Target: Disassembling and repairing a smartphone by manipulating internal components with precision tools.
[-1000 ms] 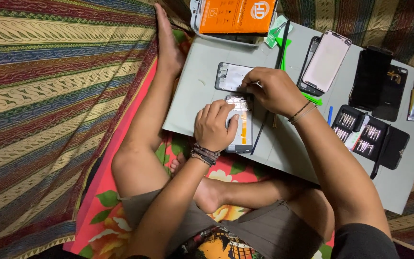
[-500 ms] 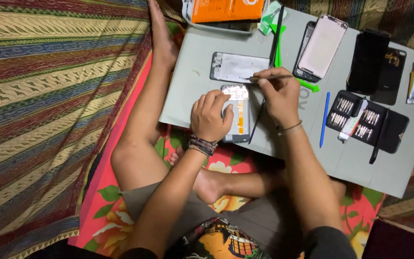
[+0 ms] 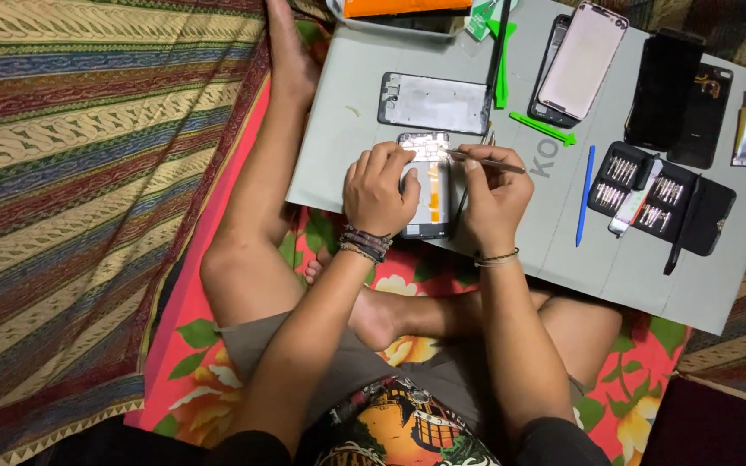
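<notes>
- Head view: we look down at a grey board (image 3: 347,164) serving as our worktop, laid across our crossed legs on a striped and floral cloth (image 3: 88,173).
- Our left hand (image 3: 379,188) lies on an opened phone (image 3: 429,185) at the board's near edge, its grip closed over the phone's left side, fingers curled onto the top.
- Our right hand (image 3: 496,197) pinches slim metal tweezers (image 3: 481,160), the grip tight on them; their tip reaches the phone's upper end, though we cannot quite tell whether it touches.
- Just beyond the phone lies a separate grey phone frame (image 3: 433,102).
- Farther right a phone with a pale screen (image 3: 582,60) rests tilted, and two dark phone parts (image 3: 679,99) lie beside it.
- A black case of screwdriver bits (image 3: 662,203) sits open to the right, a blue pry tool (image 3: 584,194) just beside it and a green pry tool (image 3: 542,129) above.
- A small glue tube (image 3: 745,127) lies at the far right edge.
</notes>
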